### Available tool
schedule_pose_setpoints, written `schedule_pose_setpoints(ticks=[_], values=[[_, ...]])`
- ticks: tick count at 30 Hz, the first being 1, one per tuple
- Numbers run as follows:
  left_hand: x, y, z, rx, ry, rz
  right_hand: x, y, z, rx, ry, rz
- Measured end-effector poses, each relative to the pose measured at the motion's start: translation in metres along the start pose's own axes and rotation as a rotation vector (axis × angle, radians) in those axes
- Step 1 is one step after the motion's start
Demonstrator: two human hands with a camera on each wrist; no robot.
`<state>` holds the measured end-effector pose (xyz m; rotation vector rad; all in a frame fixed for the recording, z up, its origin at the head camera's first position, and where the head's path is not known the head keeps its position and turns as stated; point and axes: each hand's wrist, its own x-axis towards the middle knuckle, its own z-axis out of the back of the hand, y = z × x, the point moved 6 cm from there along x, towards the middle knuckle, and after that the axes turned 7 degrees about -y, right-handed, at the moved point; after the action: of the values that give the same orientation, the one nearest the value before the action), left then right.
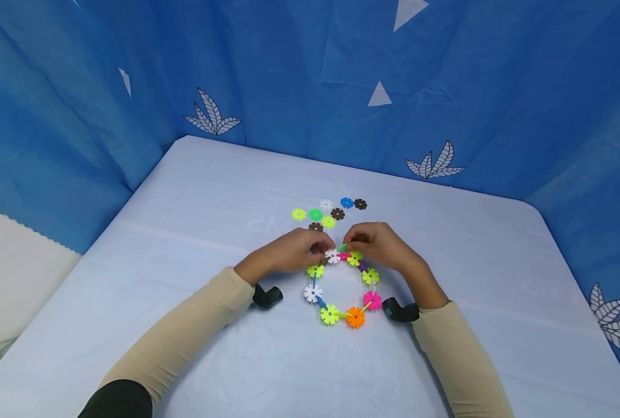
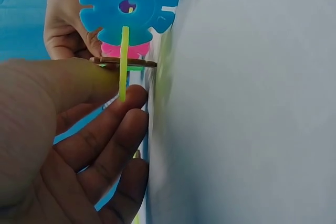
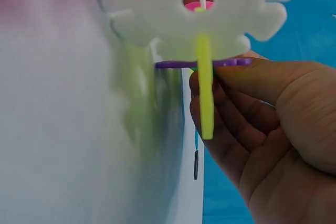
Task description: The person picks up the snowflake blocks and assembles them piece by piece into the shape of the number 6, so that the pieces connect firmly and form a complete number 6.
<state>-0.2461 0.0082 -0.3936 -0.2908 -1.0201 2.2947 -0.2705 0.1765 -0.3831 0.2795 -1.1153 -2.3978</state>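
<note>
A ring of notched plastic discs (image 1: 355,317), slotted together in many colours, lies on the white-covered table. My left hand (image 1: 296,251) is at the ring's far-left side, thumb and fingers pinching the edge of a white disc (image 1: 332,256). Close by that thumb in the left wrist view are a brown disc (image 2: 142,63) and a blue disc (image 2: 157,3). My right hand (image 1: 380,242) pinches a green disc (image 1: 343,248) at the far side of the ring, above a pink disc (image 1: 344,256). A purple disc (image 3: 233,62) overlaps its thumb in the right wrist view.
Loose discs in several colours, among them a blue disc (image 1: 346,202) and a yellow disc (image 1: 299,214), lie beyond the hands. Black wrist devices (image 1: 401,311) sit beneath both forearms. A blue curtain (image 1: 310,75) hangs along the table's far edge.
</note>
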Motion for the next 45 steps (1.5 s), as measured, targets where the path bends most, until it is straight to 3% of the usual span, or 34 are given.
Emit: schedule_pose_setpoints(ticks=[6,22,32,39,45], values=[[0.001,0.001,0.000,-0.003,-0.012,-0.007,0.000,0.005,-0.002,-0.018,-0.003,0.075],[0.001,-0.001,-0.001,-0.017,-0.024,0.010,-0.001,0.015,-0.009,-0.060,-0.019,0.162],[0.000,0.000,0.001,-0.021,-0.004,0.019,-0.001,0.015,-0.010,-0.054,0.015,0.159],[-0.001,0.005,0.000,-0.043,-0.006,0.040,-0.002,0.005,-0.001,-0.095,0.080,0.085],[-0.001,0.004,0.000,-0.029,0.009,0.068,0.009,-0.025,0.023,-0.154,-0.015,-0.060]])
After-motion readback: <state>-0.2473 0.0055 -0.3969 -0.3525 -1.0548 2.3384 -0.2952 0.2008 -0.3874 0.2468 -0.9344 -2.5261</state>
